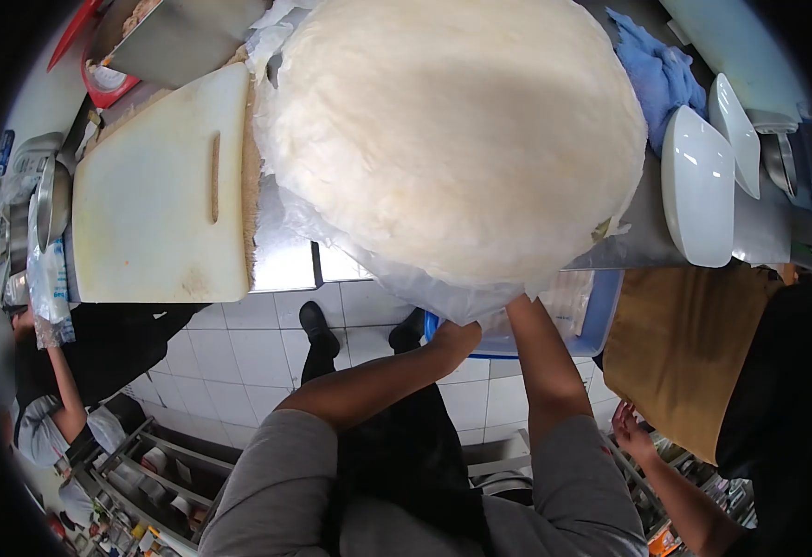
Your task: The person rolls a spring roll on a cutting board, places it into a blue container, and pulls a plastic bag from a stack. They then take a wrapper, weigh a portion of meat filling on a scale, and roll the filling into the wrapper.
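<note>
A very large, rounded, pale mass that looks like dough [462, 130] fills the upper middle of the head view. Clear plastic sheeting [443, 288] shows along its near and left edges. My left hand [459, 340] reaches in at the near edge, beside the plastic, with its fingers out of sight. Close by on the right, my right hand [520, 308] goes under the same edge, and its fingers are hidden too. What either hand grips cannot be made out.
A cutting board [160, 195] lies left on the metal counter [285, 255]. White dishes [696, 190] and a blue cloth [657, 74] sit right. A blue tub [607, 311] is below the counter edge. Two people stand nearby; one hand [631, 432] shows at right.
</note>
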`<state>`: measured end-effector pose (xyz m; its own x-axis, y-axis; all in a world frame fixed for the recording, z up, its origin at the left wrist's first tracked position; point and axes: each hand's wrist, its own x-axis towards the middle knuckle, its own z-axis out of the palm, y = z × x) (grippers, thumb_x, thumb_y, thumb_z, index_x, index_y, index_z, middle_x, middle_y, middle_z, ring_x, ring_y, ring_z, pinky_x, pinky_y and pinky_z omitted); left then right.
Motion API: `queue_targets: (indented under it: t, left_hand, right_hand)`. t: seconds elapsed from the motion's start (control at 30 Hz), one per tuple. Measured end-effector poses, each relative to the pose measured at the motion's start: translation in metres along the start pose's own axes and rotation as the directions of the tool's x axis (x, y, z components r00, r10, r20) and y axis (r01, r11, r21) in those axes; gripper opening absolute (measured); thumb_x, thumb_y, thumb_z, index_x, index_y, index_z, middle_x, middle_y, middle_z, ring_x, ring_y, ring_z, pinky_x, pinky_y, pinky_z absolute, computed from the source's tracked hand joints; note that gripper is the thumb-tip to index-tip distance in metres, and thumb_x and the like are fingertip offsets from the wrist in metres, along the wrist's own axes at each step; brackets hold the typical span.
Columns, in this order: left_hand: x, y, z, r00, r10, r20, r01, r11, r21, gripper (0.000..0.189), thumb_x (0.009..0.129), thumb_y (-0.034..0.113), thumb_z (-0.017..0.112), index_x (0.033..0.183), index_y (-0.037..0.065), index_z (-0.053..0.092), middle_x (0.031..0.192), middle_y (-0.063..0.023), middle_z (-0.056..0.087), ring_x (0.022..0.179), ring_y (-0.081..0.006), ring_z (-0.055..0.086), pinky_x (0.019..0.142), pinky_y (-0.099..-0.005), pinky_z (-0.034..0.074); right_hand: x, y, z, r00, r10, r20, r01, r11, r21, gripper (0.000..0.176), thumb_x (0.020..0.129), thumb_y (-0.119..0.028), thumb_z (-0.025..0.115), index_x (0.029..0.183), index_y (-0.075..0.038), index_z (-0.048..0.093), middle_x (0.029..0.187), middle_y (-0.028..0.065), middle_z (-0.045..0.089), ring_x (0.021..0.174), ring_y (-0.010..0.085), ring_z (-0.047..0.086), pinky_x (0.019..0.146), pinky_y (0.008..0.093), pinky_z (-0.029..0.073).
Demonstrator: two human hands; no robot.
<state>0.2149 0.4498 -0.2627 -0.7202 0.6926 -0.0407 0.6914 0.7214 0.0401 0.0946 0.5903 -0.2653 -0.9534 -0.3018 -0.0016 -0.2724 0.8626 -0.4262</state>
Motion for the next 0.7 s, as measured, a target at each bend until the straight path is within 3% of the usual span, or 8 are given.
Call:
queue_targets:
  t: [0.03,0.17,0.23,0.33,0.4,0.5,0.6,0.7]
  left_hand:
    - [-0.001,0.001,0.002,0.997,0.021,0.080,-0.019,0.999,-0.026,0.020,0.075,0.015,0.059,0.081,0.002,0.073,0.079,-0.0169,0.068,0.076,-0.0295,0.065,0.074,-0.0485,0.050]
    - [0.008,0.003,0.030,0.986,-0.089,0.138,0.138,0.907,-0.399,0.021,0.078,0.015,0.058,0.089,0.003,0.072,0.083,-0.0168,0.070,0.079,-0.0302,0.067,0.077,-0.0458,0.051]
    - [0.027,-0.017,-0.023,0.959,-0.038,0.281,0.175,0.860,-0.479,0.024,0.079,0.015,0.058,0.097,0.006,0.070,0.085,-0.0149,0.070,0.080,-0.0291,0.068,0.078,-0.0448,0.052]
    - [0.040,-0.016,-0.044,0.980,-0.115,0.165,0.167,0.923,-0.346,0.028,0.078,0.016,0.059,0.104,0.008,0.067,0.085,-0.0130,0.071,0.082,-0.0286,0.069,0.079,-0.0442,0.052]
    - [0.043,-0.011,-0.039,0.990,-0.116,0.079,0.128,0.978,-0.168,0.029,0.078,0.017,0.059,0.105,0.008,0.066,0.086,-0.0126,0.070,0.084,-0.0291,0.068,0.081,-0.0442,0.052]
    - [0.044,-0.012,-0.029,0.993,-0.101,-0.057,0.100,0.995,-0.010,0.028,0.078,0.018,0.059,0.103,0.008,0.066,0.087,-0.0128,0.069,0.085,-0.0296,0.066,0.081,-0.0448,0.051]
    - [0.043,-0.010,-0.021,0.987,-0.132,-0.093,0.132,0.991,-0.010,0.025,0.079,0.019,0.058,0.100,0.007,0.066,0.087,-0.0131,0.068,0.085,-0.0300,0.065,0.080,-0.0456,0.051]
    - [0.040,-0.007,-0.008,0.975,-0.194,-0.113,0.191,0.981,-0.029,0.023,0.080,0.019,0.057,0.097,0.006,0.067,0.087,-0.0134,0.067,0.085,-0.0303,0.065,0.080,-0.0465,0.051]
  right_hand:
    - [0.000,0.001,0.000,1.000,-0.005,-0.007,0.005,1.000,0.002,0.034,0.074,-0.009,0.059,0.107,-0.003,0.065,0.114,0.0210,0.061,0.113,0.0358,0.054,0.098,0.0463,0.041]
    - [-0.022,0.001,-0.004,0.997,-0.029,-0.069,0.030,0.999,0.019,0.036,0.074,-0.010,0.060,0.108,-0.003,0.065,0.114,0.0212,0.061,0.113,0.0359,0.054,0.097,0.0467,0.041]
    - [-0.045,-0.001,-0.014,0.996,0.050,-0.079,-0.049,0.999,0.014,0.036,0.073,-0.010,0.060,0.108,-0.003,0.065,0.114,0.0213,0.061,0.113,0.0360,0.053,0.097,0.0469,0.041]
    - [-0.085,0.011,-0.046,0.924,0.382,-0.020,-0.382,0.923,-0.049,0.052,0.066,-0.004,0.061,0.117,0.000,0.055,0.126,0.0246,0.049,0.116,0.0435,0.046,0.096,0.0527,0.038]
    - [-0.120,0.031,-0.051,0.837,0.544,-0.059,-0.546,0.821,-0.164,0.066,0.074,-0.005,0.062,0.137,-0.006,0.041,0.136,0.0258,0.041,0.128,0.0414,0.038,0.106,0.0489,0.033]
    - [-0.154,0.078,-0.042,0.883,0.462,-0.081,-0.448,0.781,-0.435,0.075,0.069,-0.008,0.068,0.137,-0.005,0.038,0.143,0.0235,0.034,0.125,0.0445,0.040,0.100,0.0496,0.038]
    - [-0.151,0.088,-0.075,0.873,0.472,0.125,-0.376,0.813,-0.445,0.075,0.078,-0.015,0.064,0.144,-0.009,0.028,0.149,0.0215,0.027,0.130,0.0416,0.037,0.103,0.0478,0.036]
    - [-0.154,0.104,-0.077,0.877,0.444,0.184,-0.256,0.755,-0.604,0.064,0.087,-0.012,0.054,0.145,-0.007,0.028,0.151,0.0206,0.025,0.131,0.0393,0.037,0.104,0.0476,0.035]
